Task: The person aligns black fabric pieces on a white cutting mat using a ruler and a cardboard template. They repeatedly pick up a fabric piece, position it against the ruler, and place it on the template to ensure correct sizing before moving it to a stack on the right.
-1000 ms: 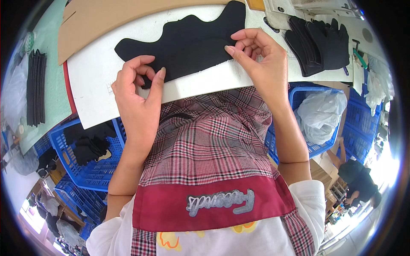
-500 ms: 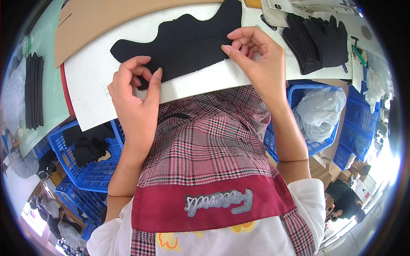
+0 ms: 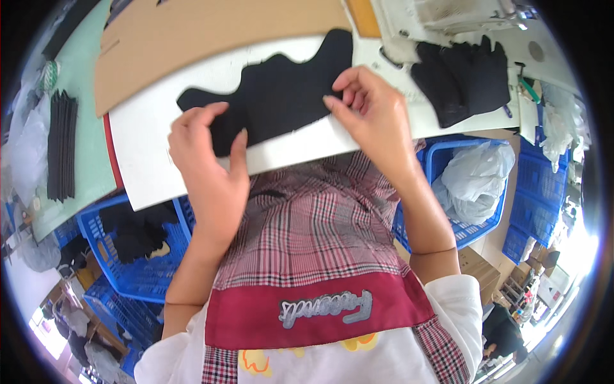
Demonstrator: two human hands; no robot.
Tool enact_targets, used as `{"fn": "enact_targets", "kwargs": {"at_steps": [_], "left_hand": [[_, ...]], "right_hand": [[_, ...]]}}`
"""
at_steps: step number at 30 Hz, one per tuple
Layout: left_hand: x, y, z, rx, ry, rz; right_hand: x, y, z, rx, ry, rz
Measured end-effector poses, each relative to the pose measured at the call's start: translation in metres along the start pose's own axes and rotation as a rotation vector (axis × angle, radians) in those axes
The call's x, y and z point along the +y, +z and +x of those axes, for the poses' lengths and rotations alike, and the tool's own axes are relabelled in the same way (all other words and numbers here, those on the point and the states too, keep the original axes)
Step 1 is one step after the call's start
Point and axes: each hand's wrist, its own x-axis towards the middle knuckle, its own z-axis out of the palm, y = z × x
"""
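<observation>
A black fabric piece (image 3: 281,89) with a wavy far edge and a straighter near edge lies across the white tabletop (image 3: 157,169). My left hand (image 3: 214,163) is at its near left corner, thumb and curled fingers on either side of the cloth. At the right end, my right hand (image 3: 377,121) has the edge between its bent forefinger and thumb, the other fingers curled in. Part of the cloth under the left fingers is hidden. Right of this hand rests a pile of black gloves (image 3: 464,83), fingers pointing away from me.
A large tan cardboard sheet (image 3: 211,29) covers the far left. Left, a stack of folded black pieces (image 3: 62,147) lies on a green surface (image 3: 96,163). Blue crates (image 3: 137,291) stand below; the right crate (image 3: 441,148) holds a plastic bag (image 3: 476,176). Machine parts (image 3: 441,19) are beyond; another person (image 3: 502,333) is lower right.
The fabric piece and both hands have come slightly nearer to me, the right end more than the left. The whole view has also shifted a little.
</observation>
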Motion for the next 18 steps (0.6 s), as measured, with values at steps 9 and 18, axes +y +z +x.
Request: {"fn": "enact_targets", "kwargs": {"at_steps": [9,18], "left_hand": [[0.023,0.026,0.008,-0.391,0.401,-0.023],[-0.024,0.007,-0.022,-0.251,0.386,0.102]], "right_hand": [[0.014,0.003,-0.001,-0.040,0.013,0.068],[-0.023,0.012,-0.013,-0.047,-0.452,-0.544]]}}
